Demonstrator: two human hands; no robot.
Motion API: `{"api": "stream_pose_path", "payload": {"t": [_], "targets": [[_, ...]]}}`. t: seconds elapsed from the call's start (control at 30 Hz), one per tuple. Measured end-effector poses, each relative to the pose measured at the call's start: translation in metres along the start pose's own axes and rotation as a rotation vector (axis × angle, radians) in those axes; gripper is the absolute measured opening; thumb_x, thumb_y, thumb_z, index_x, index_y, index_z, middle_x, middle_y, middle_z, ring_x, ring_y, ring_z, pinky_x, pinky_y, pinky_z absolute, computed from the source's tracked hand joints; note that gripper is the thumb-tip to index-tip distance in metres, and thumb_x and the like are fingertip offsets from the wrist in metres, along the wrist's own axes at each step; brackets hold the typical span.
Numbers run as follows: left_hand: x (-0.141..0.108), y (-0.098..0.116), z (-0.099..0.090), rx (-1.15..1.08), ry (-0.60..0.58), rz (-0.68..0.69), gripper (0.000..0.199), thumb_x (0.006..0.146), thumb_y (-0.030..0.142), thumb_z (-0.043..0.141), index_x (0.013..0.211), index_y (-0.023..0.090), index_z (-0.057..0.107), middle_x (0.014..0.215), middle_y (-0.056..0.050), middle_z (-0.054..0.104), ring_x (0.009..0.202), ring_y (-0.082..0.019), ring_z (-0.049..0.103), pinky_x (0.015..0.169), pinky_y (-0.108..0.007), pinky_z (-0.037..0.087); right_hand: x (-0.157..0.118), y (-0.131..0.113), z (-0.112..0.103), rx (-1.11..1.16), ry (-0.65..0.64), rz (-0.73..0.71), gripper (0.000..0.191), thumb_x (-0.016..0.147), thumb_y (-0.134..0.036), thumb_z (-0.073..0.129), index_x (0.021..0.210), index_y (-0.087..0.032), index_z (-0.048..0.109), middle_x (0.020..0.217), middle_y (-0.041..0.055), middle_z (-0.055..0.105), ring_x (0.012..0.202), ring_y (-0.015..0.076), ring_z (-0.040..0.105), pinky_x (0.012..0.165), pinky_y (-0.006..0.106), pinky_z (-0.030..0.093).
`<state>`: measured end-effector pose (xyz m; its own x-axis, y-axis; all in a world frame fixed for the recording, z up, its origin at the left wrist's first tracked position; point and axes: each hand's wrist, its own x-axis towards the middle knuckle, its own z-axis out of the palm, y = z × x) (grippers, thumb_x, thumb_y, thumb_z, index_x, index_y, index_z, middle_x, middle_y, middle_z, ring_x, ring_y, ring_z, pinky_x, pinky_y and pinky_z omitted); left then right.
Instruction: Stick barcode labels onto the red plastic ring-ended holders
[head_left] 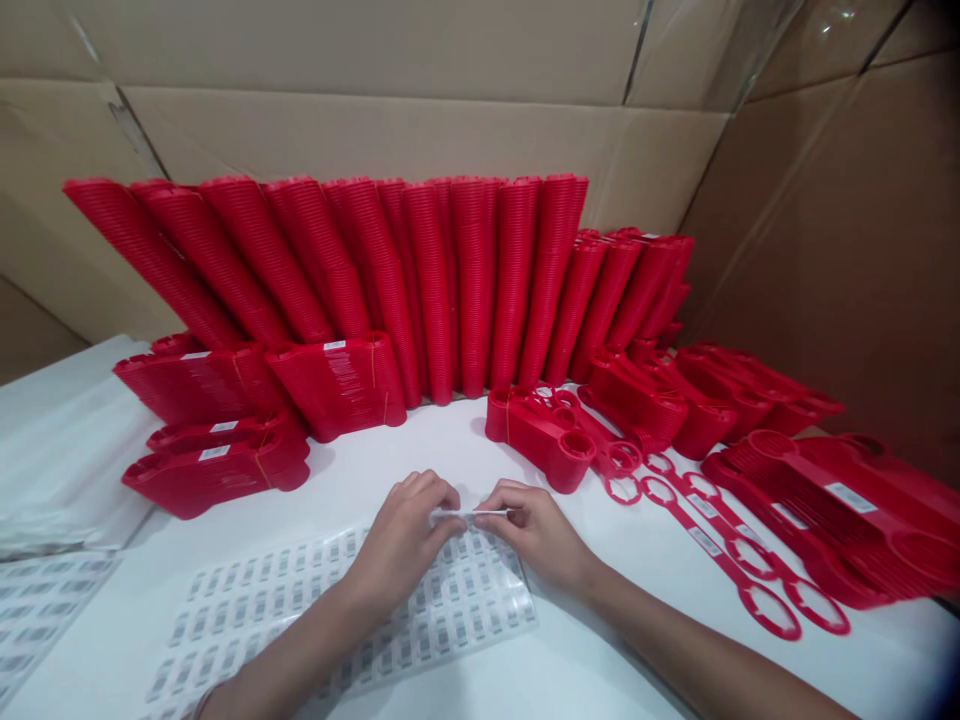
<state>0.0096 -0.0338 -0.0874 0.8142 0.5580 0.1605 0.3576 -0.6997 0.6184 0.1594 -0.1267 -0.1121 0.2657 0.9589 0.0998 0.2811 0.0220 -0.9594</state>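
Observation:
Both of my hands meet over the upper edge of a sheet of barcode labels (259, 590) that lies on the white table. Between thumb and fingers, my left hand (405, 535) pinches one end of a thin white strip (471, 513). My right hand (536, 530) grips the other end in the same way. The strip is seen edge-on, so I cannot tell whether it is a separate piece or a lifted part of the label sheet. To the right lie loose flat red plastic wrenches (703, 540) with ring ends, some bearing barcode labels.
Tall stacks of red plastic pieces (427, 290) line the back against cardboard (390, 140). Banded bundles (341, 385) stand at left, with another bundle (540, 435) right of centre. Clear plastic bags (67, 460) and a second label sheet (45, 610) lie at far left.

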Motion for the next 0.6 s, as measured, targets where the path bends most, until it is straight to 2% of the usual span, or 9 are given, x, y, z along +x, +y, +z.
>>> {"api": "stream_pose_path", "payload": {"t": [0.13, 0.27, 0.4, 0.6], "targets": [[-0.0005, 0.0013, -0.0007, -0.020, -0.021, -0.020, 0.007, 0.079, 0.021, 0.054, 0.072, 0.019, 0.054, 0.077, 0.001, 0.053, 0.078, -0.016, 0.048, 0.075, -0.030, 0.036, -0.0009, -0.0006, -0.0011, -0.046, -0.007, -0.020, 0.009, 0.075, -0.022, 0.060, 0.073, -0.015, 0.066, 0.074, 0.0023, 0.057, 0.071, 0.0137, 0.053, 0.062, 0.024, 0.040], [-0.0016, -0.0004, 0.0000, -0.077, -0.023, -0.058, 0.009, 0.079, 0.025, 0.054, 0.073, 0.021, 0.059, 0.080, -0.001, 0.052, 0.080, -0.017, 0.048, 0.073, -0.030, 0.037, -0.0019, -0.0016, -0.0017, -0.097, -0.027, -0.053, 0.019, 0.076, -0.024, 0.059, 0.093, -0.019, 0.065, 0.082, 0.0025, 0.061, 0.067, 0.0122, 0.051, 0.060, 0.024, 0.039], [-0.0022, -0.0022, 0.0008, -0.060, 0.017, -0.088, 0.005, 0.076, 0.025, 0.056, 0.077, 0.021, 0.053, 0.078, 0.000, 0.054, 0.080, -0.018, 0.048, 0.073, -0.031, 0.037, -0.0011, -0.0017, -0.0017, -0.105, -0.023, -0.071, 0.012, 0.077, -0.025, 0.058, 0.080, -0.018, 0.067, 0.073, 0.0017, 0.057, 0.067, 0.0124, 0.050, 0.059, 0.024, 0.038], [-0.0015, 0.0007, 0.0008, -0.059, 0.042, -0.098, 0.012, 0.076, 0.030, 0.056, 0.073, 0.020, 0.051, 0.074, 0.001, 0.055, 0.076, -0.017, 0.049, 0.070, -0.029, 0.037, -0.0010, -0.0007, -0.0026, -0.094, 0.003, -0.085, 0.017, 0.079, -0.028, 0.056, 0.069, -0.016, 0.065, 0.068, 0.0009, 0.053, 0.066, 0.0124, 0.049, 0.058, 0.024, 0.036]]}}
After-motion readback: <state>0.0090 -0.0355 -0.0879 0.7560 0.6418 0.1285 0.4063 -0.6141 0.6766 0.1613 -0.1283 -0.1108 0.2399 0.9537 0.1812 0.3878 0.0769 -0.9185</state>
